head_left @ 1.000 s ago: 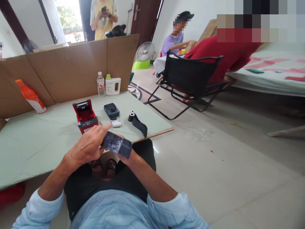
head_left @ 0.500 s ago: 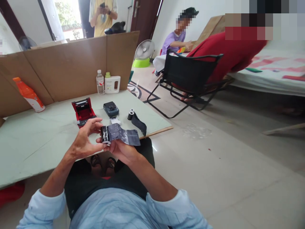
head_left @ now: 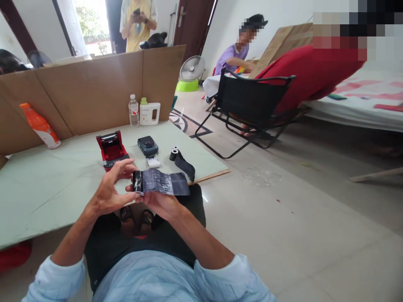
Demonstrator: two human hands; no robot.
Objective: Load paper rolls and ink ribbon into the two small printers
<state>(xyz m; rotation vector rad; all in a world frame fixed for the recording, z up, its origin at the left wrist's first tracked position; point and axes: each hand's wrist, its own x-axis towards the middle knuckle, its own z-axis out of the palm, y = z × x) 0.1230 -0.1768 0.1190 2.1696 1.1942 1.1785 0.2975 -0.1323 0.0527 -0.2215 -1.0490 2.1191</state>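
We see a dark paper roll held just in front of the open red printer. The left hand pinches its coiled end, and the right hand grips the unrolled strip from beneath. Right of the printer lie a dark blue device and a second roll.

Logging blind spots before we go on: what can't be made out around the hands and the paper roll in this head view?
All in the head view:
Print on the paper roll, too blurred to read.
Fingertips of the right hand, hidden under the unrolled strip.
Front edge of the red printer, covered by the left hand.
Label on the jug, too small to read.
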